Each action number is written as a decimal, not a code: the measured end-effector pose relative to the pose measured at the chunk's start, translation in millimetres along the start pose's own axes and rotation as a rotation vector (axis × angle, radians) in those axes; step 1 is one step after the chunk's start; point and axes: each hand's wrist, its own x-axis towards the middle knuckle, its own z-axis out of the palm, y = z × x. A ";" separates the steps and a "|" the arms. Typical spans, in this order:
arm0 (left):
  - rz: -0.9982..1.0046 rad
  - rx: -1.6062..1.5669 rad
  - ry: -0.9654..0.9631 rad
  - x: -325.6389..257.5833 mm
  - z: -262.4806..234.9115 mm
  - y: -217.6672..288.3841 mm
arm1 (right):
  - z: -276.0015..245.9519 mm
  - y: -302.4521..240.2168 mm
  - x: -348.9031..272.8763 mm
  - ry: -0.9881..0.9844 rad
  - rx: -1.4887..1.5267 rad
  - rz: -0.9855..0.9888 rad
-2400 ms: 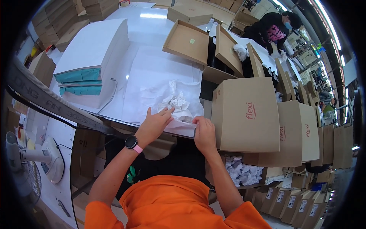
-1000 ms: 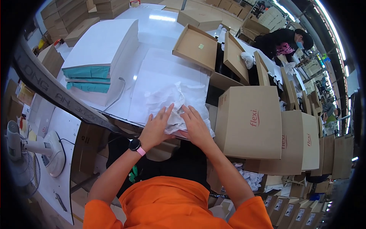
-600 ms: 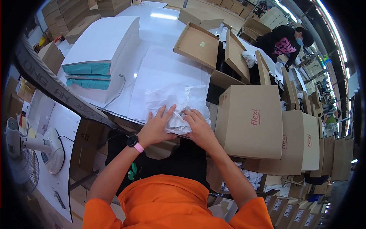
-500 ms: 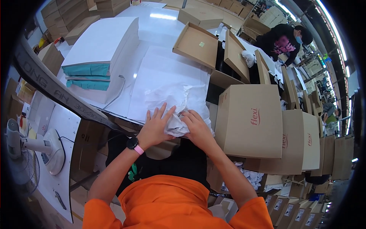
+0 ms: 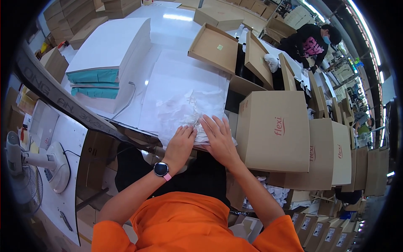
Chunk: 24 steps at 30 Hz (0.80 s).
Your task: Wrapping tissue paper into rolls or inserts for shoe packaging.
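Note:
A sheet of crumpled white tissue paper (image 5: pixel 178 105) lies near the table's front edge, wrinkled most toward its middle. My left hand (image 5: pixel 180 145), with a dark watch on a pink strap at the wrist, rests on the paper's near side, fingers close together and slightly bent. Beside it, my right hand (image 5: pixel 219 140) presses on the paper with fingers stretched out. The fingertips of both hands are close to each other. Both thumbs are mostly hidden. Flat white sheets (image 5: pixel 168 69) lie beneath and beyond the crumpled one.
A tall stack of white paper (image 5: pixel 111 44) stands at the left, by a grey curved bar (image 5: pixel 67 103). Closed brown boxes (image 5: pixel 273 130) stand at the right, and open boxes (image 5: pixel 216 48) behind them. A white fan (image 5: pixel 54 164) sits lower left. Another person (image 5: pixel 308 46) works far right.
My left hand has moved right and nearer to me, its fingers drawing together. My right hand's fingers have straightened. The bunched paper has spread flatter under my hands.

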 end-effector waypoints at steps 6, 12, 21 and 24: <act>-0.036 -0.195 0.012 8.0 3.0 -4.0 | 19.4 31.4 -9.2 -0.076 0.297 0.017; -0.223 -0.343 -0.112 31.3 3.0 -20.6 | 39.5 66.5 35.1 -0.353 0.342 0.109; -0.160 0.026 0.125 40.8 -37.8 34.0 | 54.7 105.5 123.4 -0.876 0.211 0.210; -0.111 0.125 0.020 19.9 -21.0 48.0 | 64.8 121.7 143.3 -1.018 0.208 0.252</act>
